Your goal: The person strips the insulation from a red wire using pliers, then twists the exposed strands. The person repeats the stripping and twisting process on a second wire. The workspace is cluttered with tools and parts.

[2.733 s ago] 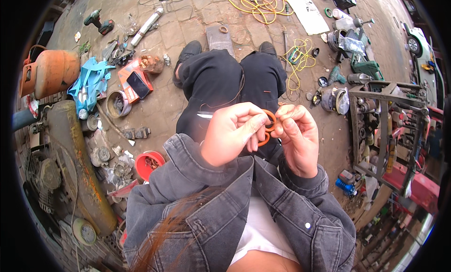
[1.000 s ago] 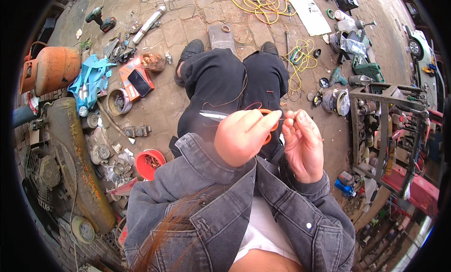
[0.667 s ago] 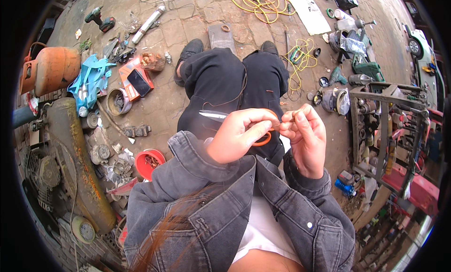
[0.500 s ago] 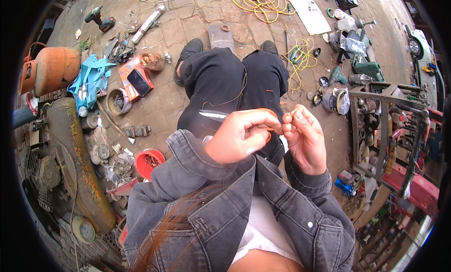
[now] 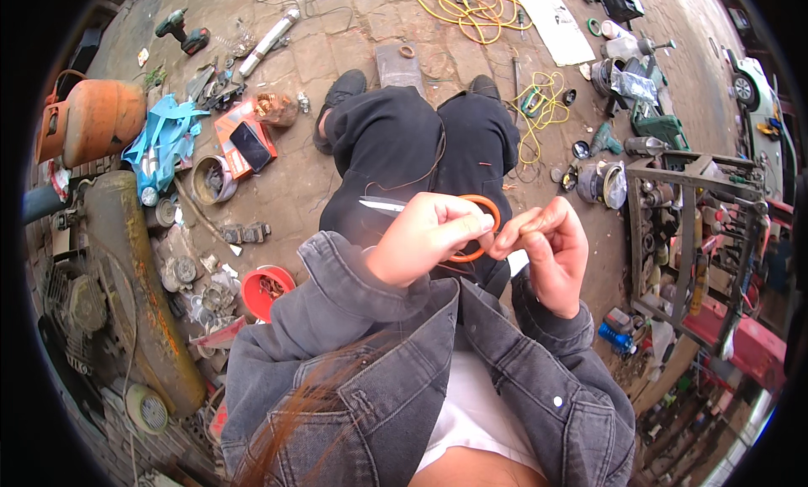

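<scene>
My left hand [image 5: 431, 237] is closed around a pair of scissors with orange handles [image 5: 495, 209]. The pale blades stick out on its left side, over my lap, and the finger loops show on its right. Its thumb and forefinger are pressed together at the tips. Close against those fingertips is my right hand [image 5: 551, 255], its fingers bent toward the left hand and drawn together. Whatever lies between the right fingers is too small to make out. A thin brownish wire [image 5: 396, 186] runs across my dark trousers [image 5: 383, 142] near the scissors.
Left of me stand a red bucket [image 5: 268, 292] with copper-coloured scraps, a phone [image 5: 251, 146] on a box, a blue bag [image 5: 164, 142] and an orange gas cylinder [image 5: 101, 121]. A metal frame rack [image 5: 690, 234] is at right. Yellow cord [image 5: 459, 11] lies ahead.
My right hand has turned and its fingertips have moved down and left. My left hand's grip has shifted slightly, leaving more of the orange handle loops visible.
</scene>
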Demonstrator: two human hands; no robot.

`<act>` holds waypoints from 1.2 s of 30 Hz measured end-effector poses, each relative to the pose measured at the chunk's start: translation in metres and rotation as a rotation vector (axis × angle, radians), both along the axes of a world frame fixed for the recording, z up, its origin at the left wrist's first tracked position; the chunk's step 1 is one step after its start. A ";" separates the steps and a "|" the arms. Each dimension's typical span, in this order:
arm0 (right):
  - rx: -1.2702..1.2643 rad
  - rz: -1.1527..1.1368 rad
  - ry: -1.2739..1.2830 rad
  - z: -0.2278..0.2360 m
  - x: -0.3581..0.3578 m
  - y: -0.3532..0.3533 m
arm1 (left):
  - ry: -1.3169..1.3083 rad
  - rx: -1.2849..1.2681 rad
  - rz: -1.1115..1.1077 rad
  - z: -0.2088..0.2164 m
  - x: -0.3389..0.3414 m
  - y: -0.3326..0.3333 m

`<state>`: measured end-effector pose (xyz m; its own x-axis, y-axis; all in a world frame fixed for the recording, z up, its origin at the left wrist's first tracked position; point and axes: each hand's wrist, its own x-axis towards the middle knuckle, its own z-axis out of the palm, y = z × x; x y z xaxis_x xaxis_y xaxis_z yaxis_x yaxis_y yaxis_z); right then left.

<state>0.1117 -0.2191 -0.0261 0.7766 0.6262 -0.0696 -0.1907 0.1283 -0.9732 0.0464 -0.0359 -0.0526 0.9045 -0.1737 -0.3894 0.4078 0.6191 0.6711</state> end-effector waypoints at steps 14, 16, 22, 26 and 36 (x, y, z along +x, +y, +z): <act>0.120 -0.146 0.561 -0.003 0.016 -0.005 | -0.397 0.597 0.262 0.002 -0.002 -0.017; 0.146 -0.158 0.584 -0.003 0.017 -0.006 | -0.549 0.821 0.299 0.002 0.000 -0.017; 0.189 -0.123 0.511 -0.002 0.014 -0.007 | -0.583 1.003 0.324 0.001 -0.001 -0.017; 0.155 -0.077 0.273 -0.004 0.016 -0.004 | -0.096 0.097 0.142 -0.001 0.002 -0.013; 0.077 -0.048 0.149 -0.009 0.016 -0.004 | -0.121 -0.062 0.142 -0.007 -0.003 -0.015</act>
